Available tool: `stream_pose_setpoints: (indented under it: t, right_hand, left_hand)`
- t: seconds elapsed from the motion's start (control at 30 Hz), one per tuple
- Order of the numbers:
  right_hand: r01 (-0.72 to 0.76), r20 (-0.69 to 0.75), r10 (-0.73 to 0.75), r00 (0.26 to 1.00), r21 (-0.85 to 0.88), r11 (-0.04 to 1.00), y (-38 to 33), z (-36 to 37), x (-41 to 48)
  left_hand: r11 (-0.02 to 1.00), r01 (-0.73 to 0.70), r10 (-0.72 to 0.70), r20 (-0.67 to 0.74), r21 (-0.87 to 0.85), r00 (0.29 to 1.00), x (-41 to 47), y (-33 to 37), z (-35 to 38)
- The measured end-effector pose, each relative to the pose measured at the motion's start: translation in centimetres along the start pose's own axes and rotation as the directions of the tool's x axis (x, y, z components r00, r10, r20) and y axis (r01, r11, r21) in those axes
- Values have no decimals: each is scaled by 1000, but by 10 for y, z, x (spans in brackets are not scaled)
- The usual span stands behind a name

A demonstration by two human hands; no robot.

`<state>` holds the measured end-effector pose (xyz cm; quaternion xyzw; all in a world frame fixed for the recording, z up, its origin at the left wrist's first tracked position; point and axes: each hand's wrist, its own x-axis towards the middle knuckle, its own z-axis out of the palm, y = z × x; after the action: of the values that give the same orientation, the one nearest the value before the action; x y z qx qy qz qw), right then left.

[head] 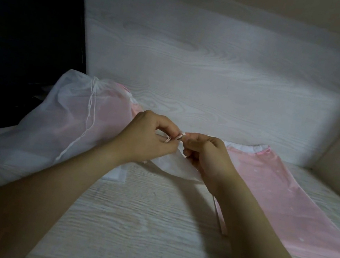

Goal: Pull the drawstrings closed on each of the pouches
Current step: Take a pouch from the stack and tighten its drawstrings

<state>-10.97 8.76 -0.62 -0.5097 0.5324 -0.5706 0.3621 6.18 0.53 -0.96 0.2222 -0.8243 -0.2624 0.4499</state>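
Left hand (147,136) and right hand (207,157) meet over the white pouch (170,164), fingertips almost touching. Both sets of fingers are curled and pinch something small at the pouch's top edge. Whether that is string or hem I cannot tell, as the fingers cover it. The pouch hangs partly lifted off the desk (149,226) and sags between the wrists.

Left of the white pouch lies the mesh pouch (55,115). Its mouth is gathered tight and its string (89,111) trails loose down the front. I judge this one done. A second pink pouch (133,106) peeks out from behind the mesh pouch, and its mouth is mostly hidden.

Right of the white pouch, touching the right hand's side, the pink pouch (277,190) lies flat. Its top band is ruffled but wide, so it is likely not fully drawn.

A thin loose cord (217,212) runs toward the near edge, below the white pouch and under the right wrist. Which pouch it belongs to is unclear.

The monitor (23,38) stands far left of the white pouch, beyond the mesh pouch.

Risks from here:
- If the pinch takes cloth along with string, the pull drags the whole pouch and the mouth stays open.
- Pulling only one strand could slide the string out of its channel.
- The thin fabric may bunch unevenly and jam partway.
- The right forearm sits over the loose cord, so a sideways pull could snag it and shift the pink pouch.
- The light is dim, so the string is easy to misjudge.
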Motion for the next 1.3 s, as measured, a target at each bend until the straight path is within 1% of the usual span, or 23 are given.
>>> stream_pose_setpoints:
  t: [0.1, 0.23, 0.27, 0.33, 0.4, 0.5, 0.6, 0.7, 0.73, 0.77, 0.8, 0.83, 0.9, 0.93, 0.97, 1.0, 1.03, 1.07, 1.13, 1.2, 1.3]
  right_hand:
    - [6, -23, -6, 1000, -20, 1000, 1, -1, 1]
    - [20, -61, -23, 998, -56, 998, 2, -2, 3]
    - [22, -71, -26, 997, -58, 998, 2, -2, 4]
    - [22, -108, -30, 994, -73, 997, 4, -3, 6]
    - [11, -167, -25, 986, -85, 996, 5, -4, 8]
    - [-14, -245, -6, 969, -79, 997, 6, -8, 10]
    - [-31, -279, -6, 960, -126, 992, 10, -10, 12]
    - [-4, -257, -47, 965, -193, 981, 12, -9, 12]
    - [21, -226, -76, 971, -237, 971, 12, -9, 12]
    - [50, -185, -109, 977, -301, 952, 13, -9, 11]
    - [76, -142, -137, 980, -371, 926, 13, -9, 11]
    - [96, -105, -156, 982, -434, 896, 13, -9, 11]
    - [124, -72, -192, 979, -537, 834, 15, -12, 12]
    - [132, -74, -218, 973, -596, 792, 16, -13, 13]
    - [131, -84, -242, 967, -651, 748, 17, -16, 13]
    - [119, -104, -260, 960, -689, 715, 18, -18, 14]
    - [98, -130, -265, 955, -708, 699, 18, -20, 14]
    - [70, -159, -260, 952, -717, 694, 18, -22, 14]
    - [19, -194, -231, 953, -726, 688, 20, -23, 15]
    - [-24, -201, -194, 960, -750, 661, 22, -21, 15]
    - [-114, -236, -132, 963, -797, 594, 23, -19, 14]
  left_hand:
    - [1000, 13, -13, 14, 0, 1000, 2, -2, -2]
    - [998, 54, -54, -16, -11, 998, 7, -6, -3]
    - [996, 87, -87, -19, -29, 996, 9, -7, -3]
    - [967, 191, -196, -16, -171, 980, 11, -5, -4]
    - [886, 280, -311, -27, -370, 950, 14, -1, -9]
    - [744, 296, -403, -50, -598, 914, 16, 7, -19]
    - [516, 284, -521, -33, -808, 853, 18, 13, -27]
    - [295, 259, -597, 34, -920, 802, 21, 12, -32]
    - [248, 256, -613, 53, -934, 788, 22, 10, -32]
    - [231, 254, -626, 57, -939, 778, 23, 9, -31]
    - [255, 253, -638, 34, -933, 769, 25, 8, -31]
    - [325, 252, -648, -21, -912, 761, 26, 6, -30]
    - [549, 258, -633, -195, -795, 749, 27, 1, -30]
    - [666, 276, -609, -292, -693, 737, 26, 0, -32]
    - [777, 308, -567, -397, -549, 722, 25, -3, -34]
    - [861, 346, -501, -497, -374, 708, 23, -7, -36]
    - [899, 389, -430, -564, -200, 705, 21, -10, -38]
    - [904, 423, -377, -592, -66, 713, 19, -13, -39]
    - [893, 440, -307, -582, 98, 753, 16, -17, -38]
    - [864, 444, -261, -546, 235, 796, 14, -20, -34]
    - [827, 415, -206, -481, 380, 852, 9, -25, -29]
